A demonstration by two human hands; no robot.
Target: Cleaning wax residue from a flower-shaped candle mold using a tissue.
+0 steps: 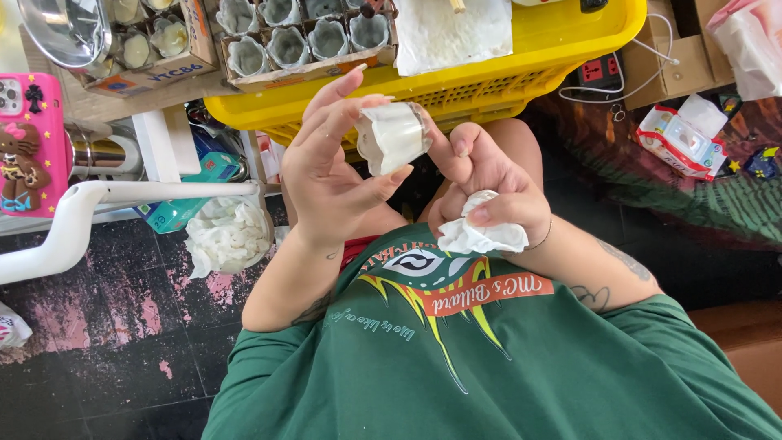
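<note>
My left hand (326,175) holds up a small clear fluted cup (393,134), whitish inside, with fingers and thumb pinching it above my lap. To its right, my right hand (493,179) is closed around a crumpled white tissue (481,235). One finger of that hand reaches up to the cup's side. Both hands are over my knees, just in front of a yellow plastic basket (570,49). My green printed shirt fills the bottom of the view.
A cardboard tray (244,80) of several similar cups rests on the basket. A bowl of used white tissues (228,235) sits at the left by a white bar (81,213). A pink phone case (28,143), metal bowl (69,28), power strip (603,72) and tissue pack (684,138) lie around.
</note>
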